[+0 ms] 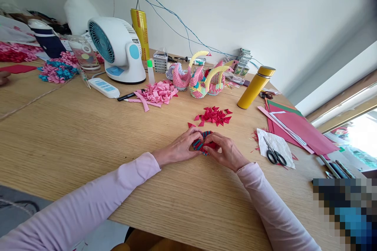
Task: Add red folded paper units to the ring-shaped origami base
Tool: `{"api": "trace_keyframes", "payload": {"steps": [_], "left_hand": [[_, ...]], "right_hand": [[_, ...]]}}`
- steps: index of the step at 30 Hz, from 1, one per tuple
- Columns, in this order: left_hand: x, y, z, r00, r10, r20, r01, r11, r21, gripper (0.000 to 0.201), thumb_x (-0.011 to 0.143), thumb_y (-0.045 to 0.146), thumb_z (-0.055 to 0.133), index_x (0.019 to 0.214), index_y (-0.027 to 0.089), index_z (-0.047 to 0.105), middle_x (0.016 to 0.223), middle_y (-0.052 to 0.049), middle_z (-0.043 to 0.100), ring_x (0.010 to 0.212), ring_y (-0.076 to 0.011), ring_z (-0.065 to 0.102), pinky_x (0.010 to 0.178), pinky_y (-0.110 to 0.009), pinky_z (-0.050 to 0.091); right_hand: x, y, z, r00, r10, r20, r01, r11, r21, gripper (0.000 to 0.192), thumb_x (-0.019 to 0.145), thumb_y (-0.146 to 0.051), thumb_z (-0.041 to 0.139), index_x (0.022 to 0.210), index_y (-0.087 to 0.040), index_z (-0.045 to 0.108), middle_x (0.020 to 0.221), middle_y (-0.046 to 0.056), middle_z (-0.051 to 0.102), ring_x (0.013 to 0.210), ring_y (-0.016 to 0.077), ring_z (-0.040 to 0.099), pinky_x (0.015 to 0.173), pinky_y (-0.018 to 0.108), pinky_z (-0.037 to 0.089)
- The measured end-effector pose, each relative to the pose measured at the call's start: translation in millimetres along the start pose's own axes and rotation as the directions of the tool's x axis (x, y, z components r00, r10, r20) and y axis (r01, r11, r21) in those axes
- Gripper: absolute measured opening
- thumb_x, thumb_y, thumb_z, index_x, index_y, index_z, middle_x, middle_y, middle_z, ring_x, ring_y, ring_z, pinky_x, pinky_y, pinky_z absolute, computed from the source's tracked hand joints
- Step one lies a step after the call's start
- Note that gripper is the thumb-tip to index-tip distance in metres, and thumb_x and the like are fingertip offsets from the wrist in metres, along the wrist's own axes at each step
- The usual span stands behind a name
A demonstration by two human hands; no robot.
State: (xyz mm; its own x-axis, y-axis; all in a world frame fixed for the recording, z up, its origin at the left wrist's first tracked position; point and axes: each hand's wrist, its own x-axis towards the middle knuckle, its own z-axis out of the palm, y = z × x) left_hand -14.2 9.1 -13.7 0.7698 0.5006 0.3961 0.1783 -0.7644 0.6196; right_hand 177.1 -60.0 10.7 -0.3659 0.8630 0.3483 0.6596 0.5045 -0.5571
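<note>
My left hand (180, 147) and my right hand (226, 151) meet over a small ring of folded red and blue paper pieces (202, 144) lying on the wooden table (88, 137). Both hands grip it from either side, fingers curled on its edge. Just beyond the hands lies a loose pile of red folded paper triangles (214, 115). Both arms wear pale pink sleeves.
Further back are a pink paper pile (156, 94), paper swans (200, 78), a white fan (118, 49), a power strip (103, 87) and a yellow flask (255, 86). At right lie scissors (275, 155) on a paper scrap and red paper sheets (297, 129). Another person's hand (3, 77) shows at far left.
</note>
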Motion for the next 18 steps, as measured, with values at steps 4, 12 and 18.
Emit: {"api": "trace_keyframes", "payload": {"steps": [4,12,18], "left_hand": [[0,0,0.5,1.0,-0.005,-0.006,0.005,1.0,-0.003,0.025,0.076,0.018,0.067,0.097,0.021,0.052,0.109,-0.005,0.048,0.101,-0.0192,0.052,0.088,-0.033,0.048],[1,-1,-2.5,1.0,-0.003,0.009,0.003,1.0,-0.021,0.029,0.076,0.023,0.069,0.101,0.02,0.053,0.112,-0.007,0.048,0.109,-0.0214,0.05,0.093,-0.035,0.046],[0,5,-7.7,0.999,-0.019,0.03,0.02,0.999,-0.038,0.028,0.081,0.032,0.064,0.104,0.02,0.055,0.118,-0.009,0.046,0.112,-0.0228,0.049,0.097,-0.039,0.044]], "right_hand": [[0,1,0,1.0,-0.02,-0.014,0.02,1.0,0.009,0.008,0.086,-0.025,0.057,0.088,-0.018,0.061,0.084,0.006,0.06,0.07,0.0141,0.058,0.06,0.025,0.048],[-6,-1,-4,0.992,0.013,-0.126,0.003,0.992,0.125,0.018,0.088,-0.028,0.055,0.102,-0.021,0.064,0.103,0.009,0.063,0.081,0.0162,0.064,0.063,0.027,0.055],[-11,4,-4,0.988,-0.064,-0.143,0.073,0.995,0.063,0.017,0.086,-0.024,0.057,0.099,-0.022,0.066,0.111,0.011,0.06,0.086,0.0181,0.064,0.066,0.031,0.057]]}}
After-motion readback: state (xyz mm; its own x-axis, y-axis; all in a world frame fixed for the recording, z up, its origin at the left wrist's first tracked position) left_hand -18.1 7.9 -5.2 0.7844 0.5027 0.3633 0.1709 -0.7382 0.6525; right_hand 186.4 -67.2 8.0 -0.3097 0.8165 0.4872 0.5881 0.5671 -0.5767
